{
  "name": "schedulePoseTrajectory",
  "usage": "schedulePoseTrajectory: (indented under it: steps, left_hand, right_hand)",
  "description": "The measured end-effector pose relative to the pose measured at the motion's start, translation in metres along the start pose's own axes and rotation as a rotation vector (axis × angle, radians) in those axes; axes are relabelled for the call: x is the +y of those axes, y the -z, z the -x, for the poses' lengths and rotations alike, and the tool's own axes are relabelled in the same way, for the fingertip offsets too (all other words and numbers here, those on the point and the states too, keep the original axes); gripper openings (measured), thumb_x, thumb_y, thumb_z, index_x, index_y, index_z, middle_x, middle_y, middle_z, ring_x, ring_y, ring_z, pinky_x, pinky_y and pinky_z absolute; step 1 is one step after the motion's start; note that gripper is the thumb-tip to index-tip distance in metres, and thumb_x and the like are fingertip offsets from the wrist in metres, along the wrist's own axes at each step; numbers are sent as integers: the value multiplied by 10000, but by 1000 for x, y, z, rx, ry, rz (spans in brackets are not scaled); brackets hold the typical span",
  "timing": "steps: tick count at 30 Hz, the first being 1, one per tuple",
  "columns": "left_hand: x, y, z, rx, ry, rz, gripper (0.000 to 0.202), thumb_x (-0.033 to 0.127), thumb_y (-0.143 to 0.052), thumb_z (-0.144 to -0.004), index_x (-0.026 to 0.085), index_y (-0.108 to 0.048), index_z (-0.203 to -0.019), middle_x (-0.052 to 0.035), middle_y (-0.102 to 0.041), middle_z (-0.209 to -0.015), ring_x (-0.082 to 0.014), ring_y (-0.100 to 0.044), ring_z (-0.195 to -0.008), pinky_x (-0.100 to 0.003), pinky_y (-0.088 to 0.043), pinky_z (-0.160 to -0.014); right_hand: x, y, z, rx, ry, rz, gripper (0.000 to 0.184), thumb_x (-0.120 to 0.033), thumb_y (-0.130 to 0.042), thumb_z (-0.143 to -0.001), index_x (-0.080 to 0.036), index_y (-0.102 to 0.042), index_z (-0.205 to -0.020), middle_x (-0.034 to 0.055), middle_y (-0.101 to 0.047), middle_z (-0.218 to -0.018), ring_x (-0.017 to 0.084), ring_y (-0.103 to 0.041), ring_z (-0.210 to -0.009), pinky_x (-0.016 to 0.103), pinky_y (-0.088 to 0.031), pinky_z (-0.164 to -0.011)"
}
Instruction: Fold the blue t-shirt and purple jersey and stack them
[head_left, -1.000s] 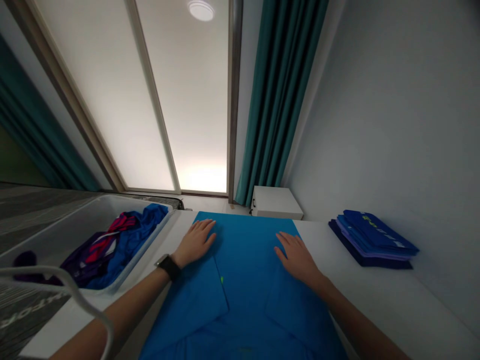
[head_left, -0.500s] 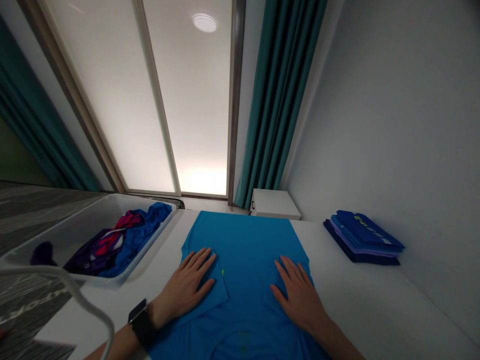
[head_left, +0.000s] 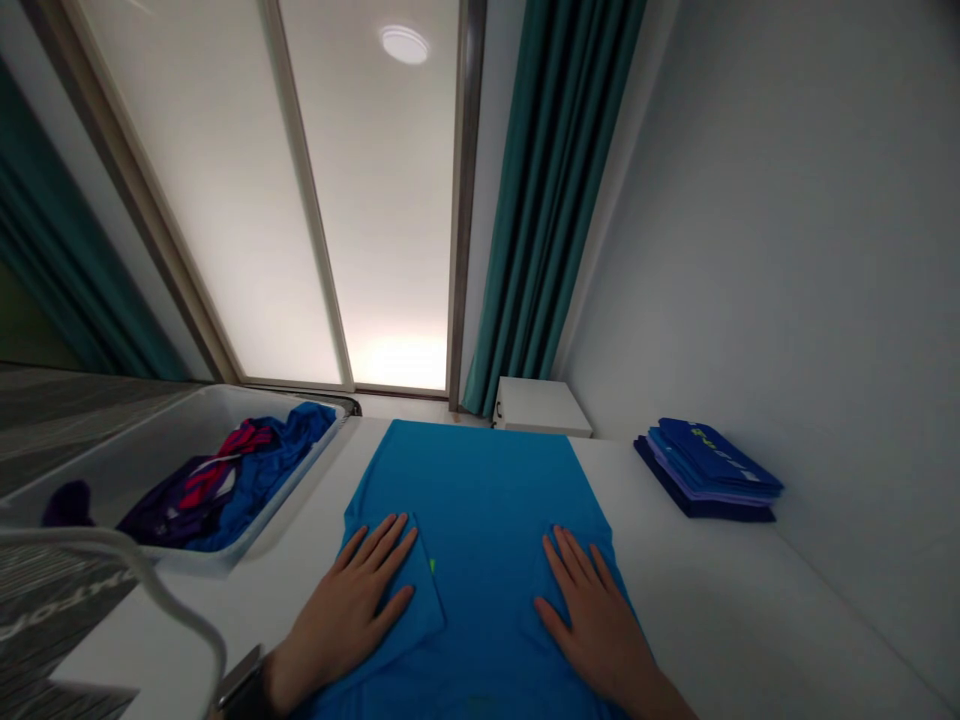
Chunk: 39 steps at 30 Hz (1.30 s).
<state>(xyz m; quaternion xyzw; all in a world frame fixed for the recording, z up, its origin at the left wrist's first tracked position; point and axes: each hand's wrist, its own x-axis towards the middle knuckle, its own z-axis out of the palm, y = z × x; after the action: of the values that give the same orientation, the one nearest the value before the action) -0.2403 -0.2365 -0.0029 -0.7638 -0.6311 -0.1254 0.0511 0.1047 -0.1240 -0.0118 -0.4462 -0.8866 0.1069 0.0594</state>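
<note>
Head view: left hand (head_left: 356, 605) and right hand (head_left: 596, 620) open, palms down, gripping nothing, each resting on a folded-in flap (head_left: 428, 610) of the blue garment (head_left: 484, 520), spread flat from near the far edge of the white table (head_left: 735, 600) toward the near edge. Looks like a smoothing step, with a folded stack (head_left: 712, 465) by the table's right edge; seems to call next for lifting both palms without dragging either flap.
</note>
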Motion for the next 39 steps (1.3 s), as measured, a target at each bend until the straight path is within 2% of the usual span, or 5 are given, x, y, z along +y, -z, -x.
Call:
schedulePoseTrajectory:
  steps: [14,19,28,32,39]
  left_hand:
    - [7,7,17,-1,-17,-44,696,509,-437,-944,376,-82,-1528,0,-300,-1549,-278,-415,-1360,-486,-391,-1095]
    - [-12,11,-20,-11,3,-1,623,496,-395,-968,362,-152,-1526,-1,-304,-1552,-266,-376,-1386,-472,-346,-1124]
    - [-42,0,-120,-157,104,49,604,546,-295,-980,230,-335,-1493,-69,-268,-1564,-265,-249,-1442,-481,-224,-1166]
    - [-49,-14,-134,-173,138,62,604,548,-290,-978,224,-356,-1484,-80,-293,-1557,-263,-258,-1440,-478,-212,-1165]
    - [-58,-27,-134,-115,117,89,556,535,-320,-973,253,-427,-1441,-79,-388,-1520,-278,-344,-1395,-484,-255,-1132]
  right_hand:
    - [-8,4,18,-67,-54,-54,707,-625,-332,-926,-335,-102,-1528,-38,-75,-1594,306,-125,-1460,573,-124,-1186]
    - [-7,23,-17,-7,-6,-46,665,-606,-279,-952,-293,-175,-1529,-16,-112,-1598,275,-110,-1467,534,-77,-1197]
    - [10,33,-128,-95,-40,28,725,-591,-161,-962,-144,-192,-1531,64,-118,-1601,228,-77,-1474,451,-41,-1199]
    - [12,26,-150,-92,-36,53,713,-568,-156,-962,-140,-201,-1531,65,-109,-1603,222,-64,-1476,443,-25,-1196]
    - [18,17,-155,-58,-28,35,696,-586,-180,-959,-183,-265,-1520,65,-196,-1593,247,-136,-1467,455,-62,-1193]
